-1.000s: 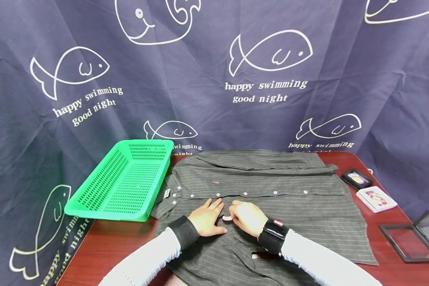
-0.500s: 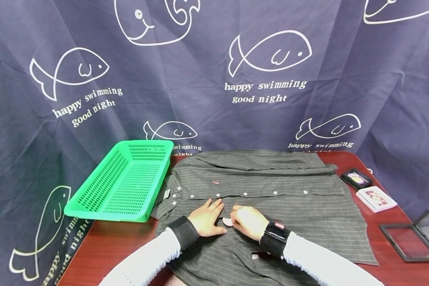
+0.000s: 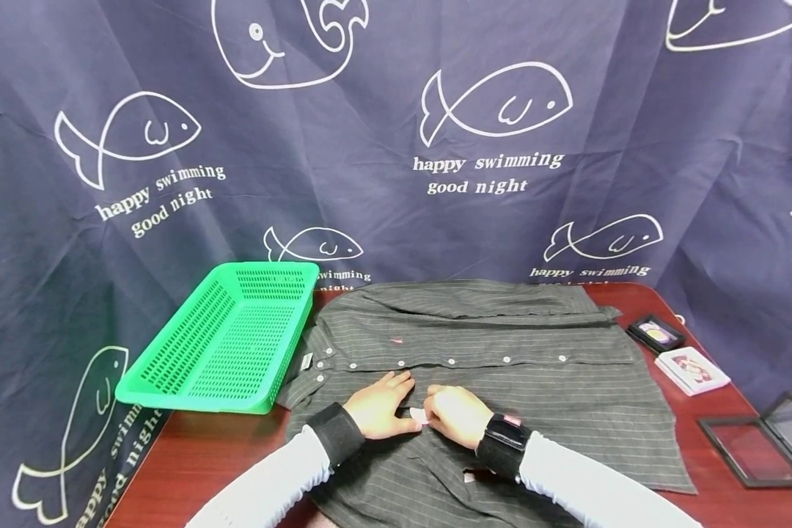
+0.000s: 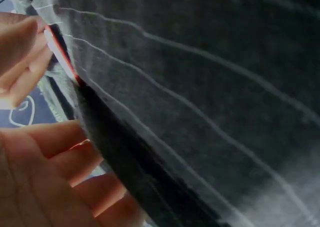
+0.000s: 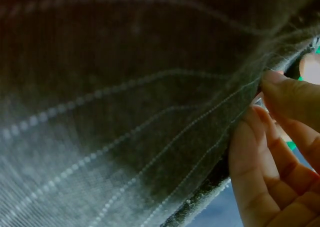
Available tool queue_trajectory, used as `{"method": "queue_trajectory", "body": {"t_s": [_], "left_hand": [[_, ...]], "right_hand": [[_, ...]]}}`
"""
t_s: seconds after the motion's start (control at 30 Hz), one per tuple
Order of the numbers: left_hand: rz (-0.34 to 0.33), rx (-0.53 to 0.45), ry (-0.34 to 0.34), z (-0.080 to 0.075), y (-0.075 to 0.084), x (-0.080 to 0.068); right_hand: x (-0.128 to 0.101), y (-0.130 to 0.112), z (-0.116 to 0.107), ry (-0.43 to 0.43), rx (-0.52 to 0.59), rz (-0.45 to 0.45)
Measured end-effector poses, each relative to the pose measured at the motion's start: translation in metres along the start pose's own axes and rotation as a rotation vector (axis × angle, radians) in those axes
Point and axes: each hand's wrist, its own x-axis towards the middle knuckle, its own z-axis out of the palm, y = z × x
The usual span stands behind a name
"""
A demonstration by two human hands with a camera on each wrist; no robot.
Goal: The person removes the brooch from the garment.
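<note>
**Soft shirt, small pink piece held over it**

A dark striped shirt (image 3: 488,367) is spread flat over the middle of the table (image 3: 191,455), its button row running from left to right and its front hem hanging over the near edge. The left hand (image 3: 376,405) is laid flat on the cloth with fingers straight, just below the button row. The right hand (image 3: 455,414) is curled beside it, and a small pink-and-white piece (image 3: 419,416) is pinched between its fingertips, touching the cloth; what the piece is cannot be told.

The shirt is judged light, limp and easily wrinkled: it is likely to bunch or slide on the smooth table if pulled at one point. It is best taken at a doubled edge, such as the button strip or the hem, with the flat hand kept down to anchor it.

A green basket (image 3: 224,341) is set at the far left corner; a card box (image 3: 691,369) and black frames (image 3: 759,440) are ranged along the right edge.
</note>
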Motion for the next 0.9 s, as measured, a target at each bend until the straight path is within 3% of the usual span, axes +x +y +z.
{"method": "queue_trajectory", "body": {"t_s": [0.17, 0.47, 0.9], "left_hand": [[0.06, 0.031, 0.09, 0.005, 0.005, 0.0], [0.124, 0.186, 0.298, 0.021, 0.01, 0.003], [0.138, 0.209, 0.364, 0.023, 0.011, 0.004]], "right_hand": [[0.001, -0.001, -0.001, -0.006, 0.004, 0.006], [0.0, -0.003, -0.003, -0.015, 0.022, 0.02], [0.002, -0.003, -0.002, -0.009, 0.024, 0.004]]}}
